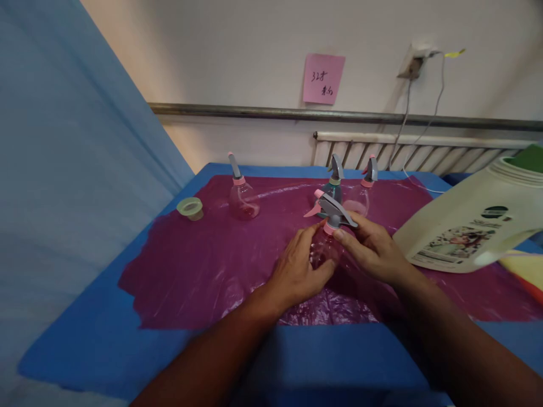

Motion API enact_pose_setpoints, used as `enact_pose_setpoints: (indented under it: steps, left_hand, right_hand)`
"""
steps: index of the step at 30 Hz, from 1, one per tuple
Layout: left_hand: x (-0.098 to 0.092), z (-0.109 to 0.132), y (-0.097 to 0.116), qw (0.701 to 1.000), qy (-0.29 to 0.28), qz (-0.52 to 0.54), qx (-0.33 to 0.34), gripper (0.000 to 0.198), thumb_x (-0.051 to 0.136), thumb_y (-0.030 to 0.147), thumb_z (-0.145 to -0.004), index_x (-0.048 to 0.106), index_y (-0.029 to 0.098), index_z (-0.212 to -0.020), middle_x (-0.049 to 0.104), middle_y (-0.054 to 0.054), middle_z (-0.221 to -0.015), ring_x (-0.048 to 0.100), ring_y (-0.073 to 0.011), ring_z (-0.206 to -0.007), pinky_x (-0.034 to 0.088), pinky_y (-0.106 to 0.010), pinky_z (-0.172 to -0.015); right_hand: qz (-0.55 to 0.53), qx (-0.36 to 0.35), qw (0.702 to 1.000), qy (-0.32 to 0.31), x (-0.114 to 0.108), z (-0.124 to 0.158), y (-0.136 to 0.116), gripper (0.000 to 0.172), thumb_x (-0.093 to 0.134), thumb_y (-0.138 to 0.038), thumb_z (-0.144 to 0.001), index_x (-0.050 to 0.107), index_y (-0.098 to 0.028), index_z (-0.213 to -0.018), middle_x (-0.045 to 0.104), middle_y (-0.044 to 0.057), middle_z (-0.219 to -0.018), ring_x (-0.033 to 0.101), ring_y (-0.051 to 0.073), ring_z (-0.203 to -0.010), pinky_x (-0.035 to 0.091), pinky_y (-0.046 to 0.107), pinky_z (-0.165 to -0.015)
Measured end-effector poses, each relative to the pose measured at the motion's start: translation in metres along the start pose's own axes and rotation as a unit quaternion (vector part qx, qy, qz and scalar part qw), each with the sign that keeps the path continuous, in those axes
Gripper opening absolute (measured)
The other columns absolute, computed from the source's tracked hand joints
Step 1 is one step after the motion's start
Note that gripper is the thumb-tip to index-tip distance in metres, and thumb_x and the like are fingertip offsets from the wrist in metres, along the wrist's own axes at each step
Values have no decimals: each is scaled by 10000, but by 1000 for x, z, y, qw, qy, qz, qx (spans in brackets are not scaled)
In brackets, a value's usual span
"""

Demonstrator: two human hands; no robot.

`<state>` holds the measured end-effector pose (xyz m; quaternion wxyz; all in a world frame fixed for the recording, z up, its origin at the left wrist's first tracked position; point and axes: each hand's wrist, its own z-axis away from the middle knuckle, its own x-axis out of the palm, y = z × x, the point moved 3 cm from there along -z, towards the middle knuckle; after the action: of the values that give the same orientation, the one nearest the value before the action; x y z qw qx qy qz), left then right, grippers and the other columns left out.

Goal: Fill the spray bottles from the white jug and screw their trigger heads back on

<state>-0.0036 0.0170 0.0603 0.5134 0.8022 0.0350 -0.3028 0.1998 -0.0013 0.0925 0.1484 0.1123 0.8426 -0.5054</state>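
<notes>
Between my hands stands a clear pink spray bottle [324, 249] with a grey and pink trigger head [333, 209]. My left hand [299, 268] is wrapped round the bottle's body from the left. At the pink collar, my right hand [373, 246] grips with its thumb in front; its other fingers are partly hidden behind. Just behind are a teal spray bottle [334, 189], partly covered by the trigger head, and another pink spray bottle [360, 195]. A further pink spray bottle [245, 200] stands to the left, beside a pale green cup [190, 209].
A large cream jug [462, 226] with a green cap [530, 164] leans at the right. Purple plastic sheeting [203, 271] covers much of the blue table [97, 339]. A blue curtain [85, 169] hangs at left; a pipe [254, 111] and radiator [382, 152] line the wall.
</notes>
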Motion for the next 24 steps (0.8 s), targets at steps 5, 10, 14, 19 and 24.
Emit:
enact_pose_setpoints:
  steps: [5, 10, 14, 19, 24]
  left_hand:
    - [0, -1, 1, 1000, 4, 3, 3, 775, 846, 339, -1008, 542, 298, -1719, 693, -134, -1628, 693, -378, -1526, 557, -636, -1338]
    - [1, 0, 1, 1000, 11, 16, 13, 779, 844, 328, -1010, 523, 299, -1719, 676, -147, -1686, 679, -394, -1564, 546, -682, -1345]
    - [4, 2, -1, 999, 23, 38, 15, 861, 863, 340, -1016, 435, 297, -1762, 633, -176, -1762, 639, -408, -1624, 546, -710, -1341]
    - [7, 4, -7, 999, 35, 27, 28, 932, 860, 328, -1025, 354, 289, -1807, 600, -189, -1796, 634, -400, -1638, 547, -699, -1347]
    - [7, 3, -12, 997, 29, -5, 75, 1028, 853, 341, -1048, 245, 359, -1877, 625, -166, -1753, 692, -396, -1560, 623, -669, -1261]
  right_hand:
    - [34, -21, 999, -2, 1, -1, -10, 493, 711, -479, -1171, 744, -332, -1641, 828, 81, -1486, 797, 296, -1321, 644, 446, -1170]
    - [36, -24, 999, 6, 2, -3, -17, 431, 704, -483, -1167, 796, -334, -1561, 860, 79, -1355, 817, 307, -1235, 672, 476, -1108]
    - [57, -23, 998, 25, 2, -2, -15, 374, 741, -468, -1147, 815, -329, -1486, 865, 71, -1304, 822, 299, -1194, 676, 479, -1085]
    - [21, -9, 999, 49, 3, 0, -8, 469, 838, -461, -1087, 749, -331, -1529, 814, 93, -1499, 789, 317, -1368, 639, 525, -1205]
    - [1, 12, 996, 91, 7, -1, 3, 540, 947, -416, -990, 714, -326, -1469, 823, 88, -1406, 797, 311, -1274, 599, 580, -1220]
